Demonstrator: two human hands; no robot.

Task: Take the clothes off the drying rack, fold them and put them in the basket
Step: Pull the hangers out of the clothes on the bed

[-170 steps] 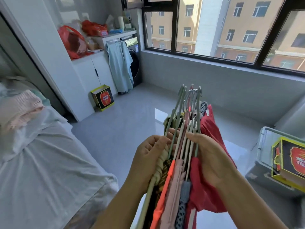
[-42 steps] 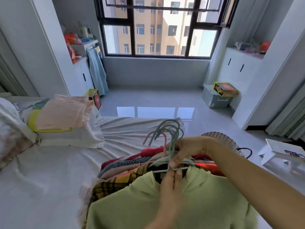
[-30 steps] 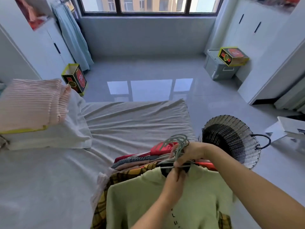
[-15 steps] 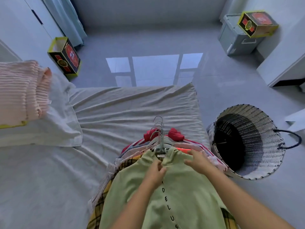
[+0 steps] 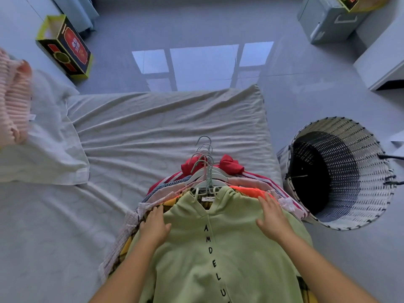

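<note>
While the wicker basket [image 5: 360, 171] appears empty, a green hoodie [image 5: 240, 248] atop the unfolded, hangered pile [image 5: 253, 181] is pressed by the flat, spread left hand [image 5: 154, 226] and right hand [image 5: 272, 219].

A pile of clothes [image 5: 218, 248] lies on the bed [image 5: 164, 127], at its near right side. The hangers [image 5: 204, 162] stick out at the far end of the pile. The basket [image 5: 360, 149] sits on the floor [image 5: 306, 84], just right of the bed. A pillow [image 5: 50, 138] lies on the left, with a folded cloth [image 5: 13, 95] on it. A box [image 5: 65, 47] stands on the floor behind the bed, to the left.
</note>
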